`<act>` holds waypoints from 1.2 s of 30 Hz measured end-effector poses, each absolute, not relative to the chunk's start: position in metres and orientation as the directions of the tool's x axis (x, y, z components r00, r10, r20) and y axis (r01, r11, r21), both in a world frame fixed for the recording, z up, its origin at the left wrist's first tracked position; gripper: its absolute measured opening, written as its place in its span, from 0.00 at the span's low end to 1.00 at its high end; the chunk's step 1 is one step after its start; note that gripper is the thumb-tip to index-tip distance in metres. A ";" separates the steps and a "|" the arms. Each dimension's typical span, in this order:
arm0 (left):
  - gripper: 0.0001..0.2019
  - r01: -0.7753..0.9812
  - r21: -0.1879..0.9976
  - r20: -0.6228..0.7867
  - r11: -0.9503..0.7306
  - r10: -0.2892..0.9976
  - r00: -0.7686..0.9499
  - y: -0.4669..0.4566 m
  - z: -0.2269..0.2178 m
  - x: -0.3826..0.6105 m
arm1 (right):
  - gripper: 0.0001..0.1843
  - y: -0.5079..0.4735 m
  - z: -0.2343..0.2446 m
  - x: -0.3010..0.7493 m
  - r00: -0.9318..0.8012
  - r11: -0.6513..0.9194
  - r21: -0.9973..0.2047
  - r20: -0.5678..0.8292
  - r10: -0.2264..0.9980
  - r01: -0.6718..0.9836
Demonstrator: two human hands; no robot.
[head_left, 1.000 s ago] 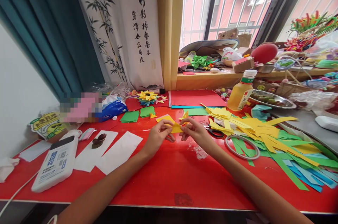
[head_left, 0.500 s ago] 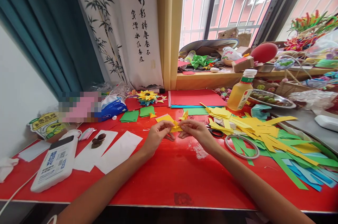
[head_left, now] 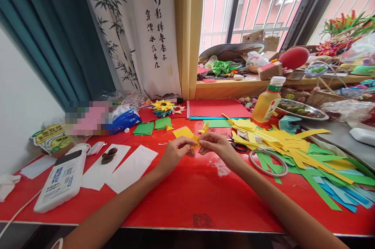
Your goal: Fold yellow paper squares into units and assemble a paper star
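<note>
Both my left hand (head_left: 177, 151) and my right hand (head_left: 216, 147) are closed in a pinch around one small folded piece of yellow paper (head_left: 196, 139) at the middle of the table. Fingers cover most of that piece. Just beyond my left hand lies a flat yellow paper square (head_left: 183, 132). A folded yellow paper piece (head_left: 204, 128) stands up behind my right fingers. Farther back are green paper squares (head_left: 144, 128) with a small orange-yellow folded triangle (head_left: 169, 128) beside them.
Right of my hands are scissors (head_left: 239, 147), a roll of tape (head_left: 268, 162), and heaped yellow paper strips (head_left: 281, 142) over green and blue ones. A juice bottle (head_left: 268, 100) stands behind. White paper sheets (head_left: 133, 169) and a white box-like device (head_left: 62, 180) lie left.
My hands have drawn slightly closer together over the folded yellow paper, hiding more of it. More of the flat yellow square behind my left hand now shows.
</note>
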State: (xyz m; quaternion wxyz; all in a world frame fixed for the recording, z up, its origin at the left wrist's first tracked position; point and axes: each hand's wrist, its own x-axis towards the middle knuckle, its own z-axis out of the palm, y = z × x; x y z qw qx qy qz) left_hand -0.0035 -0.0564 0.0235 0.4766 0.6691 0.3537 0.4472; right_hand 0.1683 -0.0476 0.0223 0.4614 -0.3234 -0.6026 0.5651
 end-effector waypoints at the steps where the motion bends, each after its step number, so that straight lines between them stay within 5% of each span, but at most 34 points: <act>1: 0.09 0.057 0.951 0.263 -0.302 0.896 0.358 -0.057 0.024 -0.003 | 0.10 -0.048 0.022 0.168 -0.361 0.163 -0.979 0.199 0.911 -0.126; 28: 0.13 0.095 0.944 0.249 -0.316 0.871 0.423 -0.052 0.021 -0.002 | 0.11 -0.050 0.018 0.166 -0.351 0.259 -0.960 0.279 0.894 -0.104; 36: 0.16 0.019 0.973 0.203 -0.232 0.886 0.418 -0.050 0.024 -0.003 | 0.14 -0.047 0.019 0.166 -0.368 0.089 -0.994 0.106 0.924 -0.062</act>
